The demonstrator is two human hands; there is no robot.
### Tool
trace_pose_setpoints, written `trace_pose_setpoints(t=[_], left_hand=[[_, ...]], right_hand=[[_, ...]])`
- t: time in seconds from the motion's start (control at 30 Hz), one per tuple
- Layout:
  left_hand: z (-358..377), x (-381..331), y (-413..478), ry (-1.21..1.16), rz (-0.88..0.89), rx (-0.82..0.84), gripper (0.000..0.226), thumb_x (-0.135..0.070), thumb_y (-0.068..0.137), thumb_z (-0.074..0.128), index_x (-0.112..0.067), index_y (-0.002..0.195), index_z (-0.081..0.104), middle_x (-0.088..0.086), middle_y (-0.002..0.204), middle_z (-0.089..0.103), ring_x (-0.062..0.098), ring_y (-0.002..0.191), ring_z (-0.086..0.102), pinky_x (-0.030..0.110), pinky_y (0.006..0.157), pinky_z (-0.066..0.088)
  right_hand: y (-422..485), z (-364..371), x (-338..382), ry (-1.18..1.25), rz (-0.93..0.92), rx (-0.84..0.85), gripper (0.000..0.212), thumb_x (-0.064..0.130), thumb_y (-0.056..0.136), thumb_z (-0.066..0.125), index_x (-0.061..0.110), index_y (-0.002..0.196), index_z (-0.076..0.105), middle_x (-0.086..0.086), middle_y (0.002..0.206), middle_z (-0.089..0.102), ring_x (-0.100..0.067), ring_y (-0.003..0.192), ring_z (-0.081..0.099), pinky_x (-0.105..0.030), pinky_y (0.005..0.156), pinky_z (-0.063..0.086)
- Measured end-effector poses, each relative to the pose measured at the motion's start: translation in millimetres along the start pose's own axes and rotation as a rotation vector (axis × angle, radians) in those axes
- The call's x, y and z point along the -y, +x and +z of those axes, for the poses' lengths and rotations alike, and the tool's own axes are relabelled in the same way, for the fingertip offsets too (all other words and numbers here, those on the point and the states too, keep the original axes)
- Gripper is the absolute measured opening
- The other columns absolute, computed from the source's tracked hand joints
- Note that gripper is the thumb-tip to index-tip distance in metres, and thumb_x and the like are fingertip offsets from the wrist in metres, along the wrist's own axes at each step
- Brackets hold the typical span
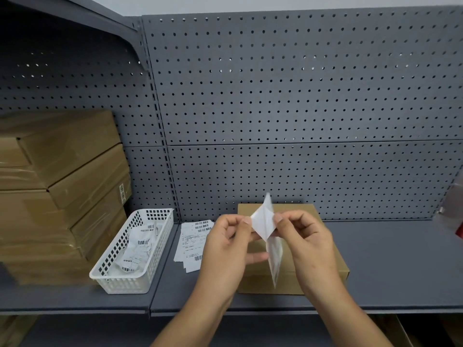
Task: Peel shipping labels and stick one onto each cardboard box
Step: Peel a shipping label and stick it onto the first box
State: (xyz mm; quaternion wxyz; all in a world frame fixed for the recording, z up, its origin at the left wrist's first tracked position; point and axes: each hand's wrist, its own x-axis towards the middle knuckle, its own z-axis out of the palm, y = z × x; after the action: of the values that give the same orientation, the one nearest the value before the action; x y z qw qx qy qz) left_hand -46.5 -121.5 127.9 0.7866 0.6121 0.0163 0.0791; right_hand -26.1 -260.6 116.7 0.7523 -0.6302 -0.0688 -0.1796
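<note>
A flat cardboard box lies on the grey shelf, directly under my hands. Above it I hold a white shipping label that is splitting from its backing, one layer hanging down. My left hand pinches one white layer at its left edge with thumb and forefinger. My right hand pinches the other layer at the right. A loose pile of printed labels with barcodes lies on the shelf just left of the box.
A white plastic basket holding crumpled label backings stands left of the pile. A stack of several cardboard boxes fills the shelf's left end. Grey pegboard backs the shelf. A red and clear object shows at the right edge.
</note>
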Motion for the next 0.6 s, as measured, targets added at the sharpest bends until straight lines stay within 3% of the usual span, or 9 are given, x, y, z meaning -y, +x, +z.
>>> trace_pose_setpoints(t=[0.07, 0.13, 0.23, 0.33, 0.43, 0.53, 0.57, 0.6], left_hand=[[-5, 0, 4, -0.017, -0.005, -0.039, 0.013, -0.017, 0.106, 0.056, -0.005, 0.108, 0.06, 0.011, 0.105, 0.078, 0.017, 0.098, 0.077, 0.038, 0.065, 0.065], [-10, 1, 9, -0.006, 0.012, -0.086, 0.007, -0.013, 0.104, 0.059, -0.006, 0.107, 0.06, 0.01, 0.098, 0.077, 0.011, 0.082, 0.076, 0.035, 0.062, 0.062], [-11, 3, 12, 0.061, 0.087, -0.085, 0.015, -0.007, 0.101, 0.063, -0.016, 0.111, 0.06, 0.006, 0.092, 0.077, 0.013, 0.065, 0.07, 0.043, 0.071, 0.058], [-9, 6, 9, 0.21, 0.194, -0.045, 0.023, -0.005, 0.103, 0.056, -0.021, 0.103, 0.073, -0.004, 0.085, 0.075, 0.015, 0.063, 0.068, 0.051, 0.076, 0.06], [-17, 1, 13, 0.191, 0.165, -0.078, 0.034, -0.001, 0.102, 0.051, -0.017, 0.094, 0.081, 0.005, 0.083, 0.078, 0.019, 0.072, 0.072, 0.041, 0.073, 0.064], [-29, -5, 21, 0.065, 0.079, -0.079, 0.014, -0.006, 0.094, 0.069, -0.011, 0.091, 0.082, 0.006, 0.092, 0.081, 0.017, 0.087, 0.077, 0.028, 0.074, 0.063], [-30, -4, 22, 0.066, 0.076, -0.063, 0.004, -0.012, 0.089, 0.078, -0.012, 0.091, 0.081, 0.004, 0.092, 0.081, 0.015, 0.086, 0.077, 0.028, 0.074, 0.063], [-31, -1, 23, 0.099, 0.082, -0.056, 0.01, -0.016, 0.083, 0.085, -0.013, 0.091, 0.08, 0.004, 0.09, 0.08, 0.014, 0.082, 0.075, 0.028, 0.073, 0.062]], right_hand=[[3, -3, 2, 0.01, 0.025, -0.018, 0.012, 0.006, 0.097, 0.067, 0.003, 0.086, 0.07, -0.001, 0.076, 0.074, -0.015, 0.073, 0.07, -0.023, 0.072, 0.058], [5, -6, 3, 0.064, 0.05, -0.052, 0.013, 0.004, 0.099, 0.065, 0.003, 0.086, 0.069, 0.001, 0.074, 0.074, -0.012, 0.069, 0.07, -0.023, 0.071, 0.059], [5, -4, 2, 0.111, 0.069, -0.063, 0.015, 0.0, 0.098, 0.064, 0.003, 0.084, 0.066, 0.0, 0.069, 0.07, -0.013, 0.066, 0.068, -0.023, 0.068, 0.059], [2, 1, 0, 0.109, 0.071, -0.052, 0.014, -0.001, 0.097, 0.065, 0.001, 0.083, 0.064, 0.002, 0.063, 0.066, -0.014, 0.062, 0.066, -0.024, 0.066, 0.059], [8, -8, 4, 0.152, 0.075, -0.089, 0.014, -0.002, 0.097, 0.064, 0.002, 0.083, 0.066, -0.002, 0.067, 0.068, -0.017, 0.067, 0.068, -0.026, 0.068, 0.058], [8, -16, 5, 0.178, 0.096, -0.088, 0.014, 0.002, 0.097, 0.067, 0.004, 0.083, 0.066, -0.005, 0.068, 0.066, -0.021, 0.07, 0.068, -0.033, 0.074, 0.058], [7, -16, 5, 0.178, 0.099, -0.079, 0.014, 0.003, 0.097, 0.067, 0.004, 0.083, 0.066, -0.005, 0.068, 0.065, -0.022, 0.07, 0.067, -0.033, 0.075, 0.058], [6, -16, 6, 0.185, 0.098, -0.082, 0.014, 0.002, 0.097, 0.066, 0.004, 0.082, 0.066, -0.007, 0.07, 0.065, -0.023, 0.071, 0.067, -0.033, 0.074, 0.059]])
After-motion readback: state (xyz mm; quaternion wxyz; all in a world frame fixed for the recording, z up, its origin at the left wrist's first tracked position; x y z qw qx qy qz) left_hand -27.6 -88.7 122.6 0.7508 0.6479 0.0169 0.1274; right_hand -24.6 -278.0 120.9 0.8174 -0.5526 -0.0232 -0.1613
